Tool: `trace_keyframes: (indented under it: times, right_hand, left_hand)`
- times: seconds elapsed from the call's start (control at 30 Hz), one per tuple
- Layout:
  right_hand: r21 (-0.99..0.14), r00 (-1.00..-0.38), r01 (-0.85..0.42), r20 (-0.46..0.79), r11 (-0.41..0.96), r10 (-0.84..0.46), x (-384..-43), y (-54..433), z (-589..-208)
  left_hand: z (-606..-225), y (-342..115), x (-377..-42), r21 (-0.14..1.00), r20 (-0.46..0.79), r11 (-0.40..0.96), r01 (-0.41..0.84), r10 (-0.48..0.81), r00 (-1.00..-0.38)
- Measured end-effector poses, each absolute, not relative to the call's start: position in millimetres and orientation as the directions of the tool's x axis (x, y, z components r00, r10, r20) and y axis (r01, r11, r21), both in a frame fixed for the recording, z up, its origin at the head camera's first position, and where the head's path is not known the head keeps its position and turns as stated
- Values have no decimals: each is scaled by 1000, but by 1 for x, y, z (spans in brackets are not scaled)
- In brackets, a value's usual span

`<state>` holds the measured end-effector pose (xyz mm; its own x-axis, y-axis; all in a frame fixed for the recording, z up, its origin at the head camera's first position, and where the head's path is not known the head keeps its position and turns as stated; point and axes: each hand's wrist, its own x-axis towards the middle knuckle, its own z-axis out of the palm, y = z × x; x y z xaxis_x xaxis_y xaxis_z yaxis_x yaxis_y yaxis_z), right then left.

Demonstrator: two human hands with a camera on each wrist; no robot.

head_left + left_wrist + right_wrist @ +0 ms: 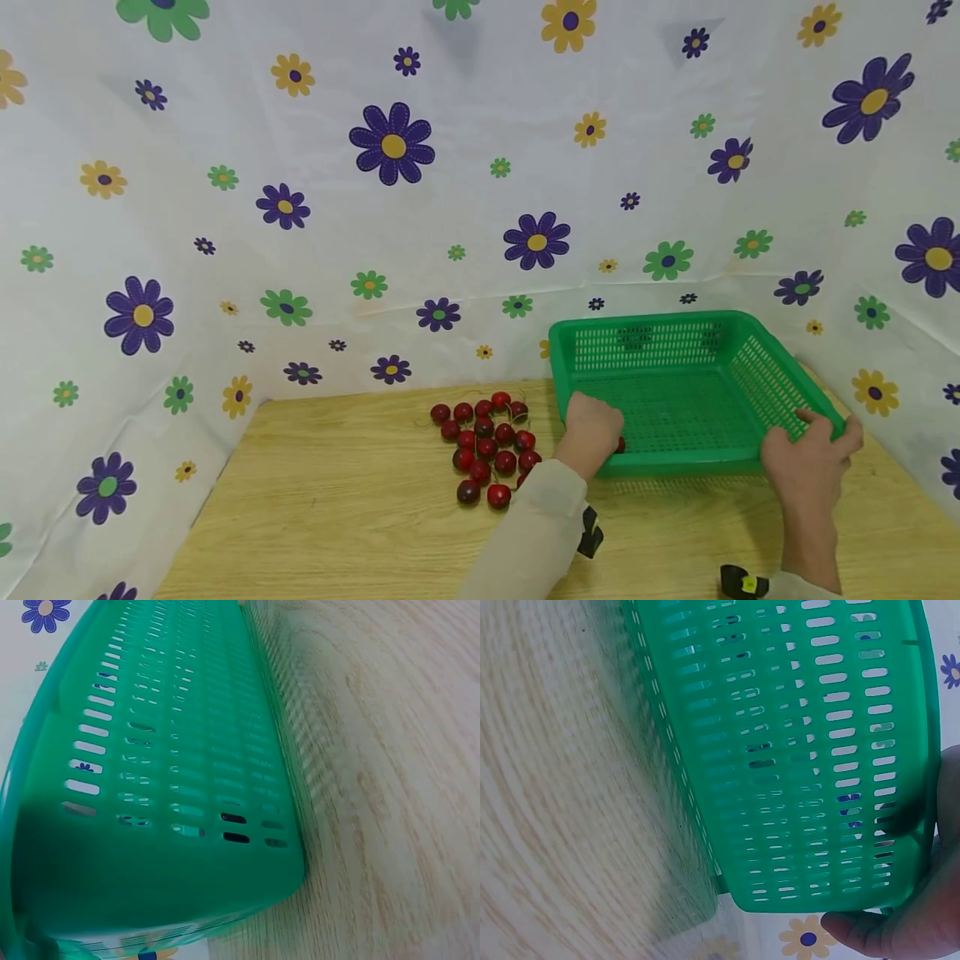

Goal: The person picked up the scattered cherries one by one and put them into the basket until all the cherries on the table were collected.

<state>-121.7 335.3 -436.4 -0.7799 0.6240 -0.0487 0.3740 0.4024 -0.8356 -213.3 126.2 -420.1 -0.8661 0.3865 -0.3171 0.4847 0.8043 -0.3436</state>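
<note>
"Head view: where is the left hand (592,427)?"

"Over the front left corner of the green basket (675,462), back of the hand up, fingers pointing down. They are hidden behind the hand, so I can't fairly say whether they hold anything. A single red cherry (620,445) shows just beside them, inside the basket."

"Does the left wrist view help?"

"Not much. It shows the basket's slotted outer wall, with something dark behind two of the slots."

"And the right hand (808,458)?"

"That one grips the rim at the front right corner. In the right wrist view a fingertip lies along the outside, past the corner."

"What about the other cherries (486,448)?"

"In a loose cluster left of the basket, near the left forearm, many touching; some have thin stems. The pale sleeve (532,525) hides part of the near right edge of the group."

"On what surface?"

"A table (337,483) with light wood grain. The basket stands toward its right side."

"And the room?"

"A white sheet (465,108) printed with purple, yellow and green flowers hangs behind the table and along both sides, creased in places."
</note>
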Motion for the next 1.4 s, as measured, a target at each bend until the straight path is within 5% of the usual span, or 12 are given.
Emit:
trace_keyframes:
  times: [0.4, 0.63, 0.9, 1.2, 1.4]
  right_hand:
    - [-830, -787, 379, -57, 409, 614, -122, 333, -436]
    - [-839, -790, 362, -45, 406, 611, -120, 335, -437]
    - [-845, -795, 354, -46, 402, 605, -121, 333, -434]
    - [-847, -749, 384, -54, 367, 660, -122, 331, -433]
    - [-874, -741, 359, -54, 326, 670, -124, 327, -437]
  left_hand:
    - [-425, 110, -214, -46, 118, 844, 534, 535, -836]
    - [-428, 75, -206, 388, 547, 685, 617, 368, -752]
    - [-424, -21, -205, 712, 563, 486, 507, 37, -826]
    - [-431, -88, -189, 850, 493, 374, 372, -315, -811]
    - [-433, -104, -181, 872, 452, 378, 311, -378, -808]
